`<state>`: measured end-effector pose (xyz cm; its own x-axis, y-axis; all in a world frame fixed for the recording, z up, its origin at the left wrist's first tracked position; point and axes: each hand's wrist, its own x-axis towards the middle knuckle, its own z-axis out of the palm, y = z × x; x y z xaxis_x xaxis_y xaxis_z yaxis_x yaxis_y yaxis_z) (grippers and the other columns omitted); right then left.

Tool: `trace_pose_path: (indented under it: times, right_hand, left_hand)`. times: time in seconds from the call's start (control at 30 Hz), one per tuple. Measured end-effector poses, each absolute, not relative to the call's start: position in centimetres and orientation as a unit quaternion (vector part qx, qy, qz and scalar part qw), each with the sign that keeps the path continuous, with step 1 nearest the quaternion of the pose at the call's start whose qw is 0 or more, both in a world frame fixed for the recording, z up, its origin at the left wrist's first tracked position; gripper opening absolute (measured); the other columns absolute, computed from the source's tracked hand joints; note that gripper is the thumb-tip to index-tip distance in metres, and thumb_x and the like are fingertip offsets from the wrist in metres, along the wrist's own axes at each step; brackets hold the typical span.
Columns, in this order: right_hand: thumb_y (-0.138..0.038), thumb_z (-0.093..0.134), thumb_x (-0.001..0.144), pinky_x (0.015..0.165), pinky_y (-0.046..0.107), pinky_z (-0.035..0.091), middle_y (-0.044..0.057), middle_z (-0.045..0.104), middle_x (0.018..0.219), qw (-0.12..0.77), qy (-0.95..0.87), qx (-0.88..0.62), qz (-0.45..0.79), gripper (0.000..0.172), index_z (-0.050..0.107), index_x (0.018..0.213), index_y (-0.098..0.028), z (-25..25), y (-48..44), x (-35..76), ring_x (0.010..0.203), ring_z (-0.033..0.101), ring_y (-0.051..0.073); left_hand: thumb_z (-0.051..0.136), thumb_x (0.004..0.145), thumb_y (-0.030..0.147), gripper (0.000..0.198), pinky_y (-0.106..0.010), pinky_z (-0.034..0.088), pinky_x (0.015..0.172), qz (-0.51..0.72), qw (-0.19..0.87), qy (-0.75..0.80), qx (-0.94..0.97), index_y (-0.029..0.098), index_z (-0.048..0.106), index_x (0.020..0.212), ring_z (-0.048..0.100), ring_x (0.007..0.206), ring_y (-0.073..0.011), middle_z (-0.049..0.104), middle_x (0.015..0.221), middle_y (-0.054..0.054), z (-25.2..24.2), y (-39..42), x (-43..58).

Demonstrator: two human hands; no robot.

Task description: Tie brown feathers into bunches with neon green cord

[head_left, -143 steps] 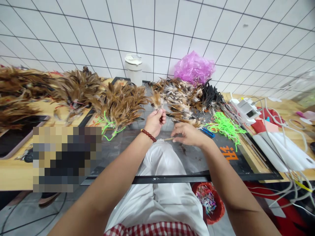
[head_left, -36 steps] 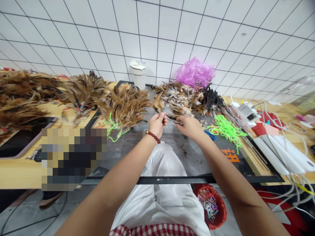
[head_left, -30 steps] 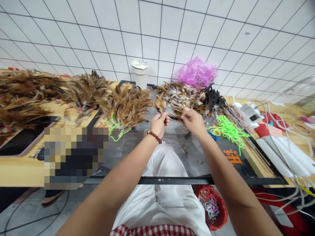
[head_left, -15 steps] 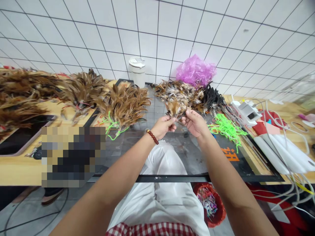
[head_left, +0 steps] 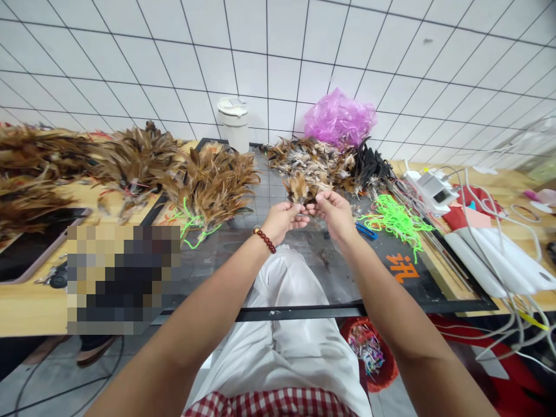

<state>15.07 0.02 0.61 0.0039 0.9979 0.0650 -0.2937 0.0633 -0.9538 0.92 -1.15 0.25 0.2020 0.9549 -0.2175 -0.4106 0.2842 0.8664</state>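
Both hands meet above the dark glass mat (head_left: pixel 403 289). My left hand (head_left: pixel 281 220), with a red bead bracelet at the wrist, pinches the stem end of a small bunch of brown feathers (head_left: pixel 299 188). My right hand (head_left: pixel 332 211) is closed on the same bunch from the right, fingertips touching the left hand's. Just behind the hands lies a pile of mixed brown and white feathers (head_left: pixel 315 162), with black feathers (head_left: pixel 371 165) to its right. A bundle of brown feathers tied with green cord (head_left: pixel 211 185) lies to the left.
Neon green cords (head_left: pixel 393 220) and a blue tool (head_left: pixel 365 230) lie right of the hands. A white cup (head_left: pixel 233 121) and pink plastic bag (head_left: pixel 339 119) stand at the wall. More feather bundles (head_left: pixel 47 165) and a phone (head_left: pixel 30 246) are left; cables and a white device (head_left: pixel 432 188) right. A red bin (head_left: pixel 369 359) sits below.
My right hand took a feather from the pile and brought it to the left hand. Both hands then came together on one bunch and shifted slightly right.
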Motion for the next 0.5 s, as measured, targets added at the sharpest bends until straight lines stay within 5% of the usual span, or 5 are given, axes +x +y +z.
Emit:
trace_pose_path:
  times: [0.4,0.5]
  right_hand:
    - [-0.046,0.075,0.063,0.046,0.019,0.035,-0.003,0.059,0.065,0.498,-0.488,-0.446,0.562,0.044,0.065,0.093,-0.016,-0.22,0.21,14.81,0.053,0.048,0.006]
    - [-0.044,0.069,0.069,0.050,0.022,0.038,-0.002,0.059,0.068,0.519,-0.531,-0.475,0.472,0.037,0.065,0.095,-0.017,-0.32,0.37,15.12,0.054,0.047,0.008]
  left_hand:
    - [0.057,0.083,0.011,0.011,-0.020,0.047,0.054,0.514,0.710,0.366,0.314,0.008,0.060,0.073,0.059,0.052,-0.0079,0.062,0.062,-0.003,0.17,-0.82,0.70]
    - [0.057,0.084,0.013,0.011,-0.021,0.046,0.054,0.551,0.696,0.351,0.298,0.009,0.060,0.074,0.059,0.055,-0.0083,0.062,0.065,-0.003,0.39,-0.62,0.44]
